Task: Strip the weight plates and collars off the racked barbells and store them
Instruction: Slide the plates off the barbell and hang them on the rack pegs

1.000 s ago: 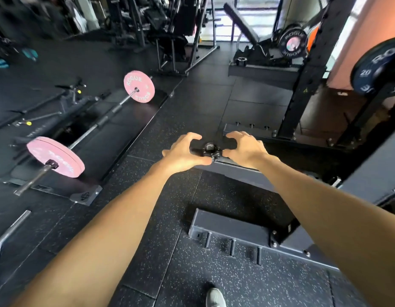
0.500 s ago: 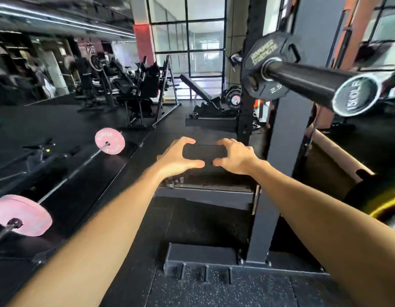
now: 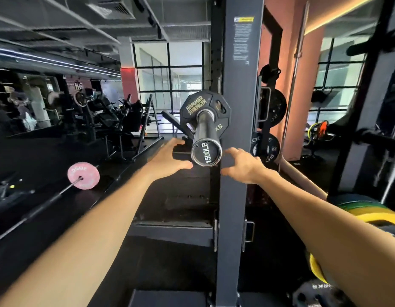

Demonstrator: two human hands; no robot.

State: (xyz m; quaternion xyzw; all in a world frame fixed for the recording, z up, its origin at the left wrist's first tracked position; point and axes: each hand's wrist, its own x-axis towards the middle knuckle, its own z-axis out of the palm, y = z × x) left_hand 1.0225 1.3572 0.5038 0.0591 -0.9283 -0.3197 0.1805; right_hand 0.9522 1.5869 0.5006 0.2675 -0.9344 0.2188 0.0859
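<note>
- The racked barbell's sleeve points straight at the camera, its end cap marked "1500LB", just in front of the grey rack upright.
- One black plate lettered "HAMMER STRENGTH" sits at the far end of that sleeve, against the upright (a "KG" marking shows on its lower right face).
- The left hand is raised just left of the end cap, fingers spread and loosely bent, thumb tip close to the cap's lower left rim; it holds nothing, and I cannot tell whether the thumb actually touches.
- The right hand hovers just right of the cap, fingers apart and curved, gripping nothing, with a clear gap to the sleeve.
- Behind the upright on the right, black plates hang on storage pegs, one above another.
- At lower right lie stacked bumper plates in yellow and green (partly hidden by the right forearm).
- Off to the left, a second barbell lies low on the dark floor with a pink Rogue plate on its far end.
</note>
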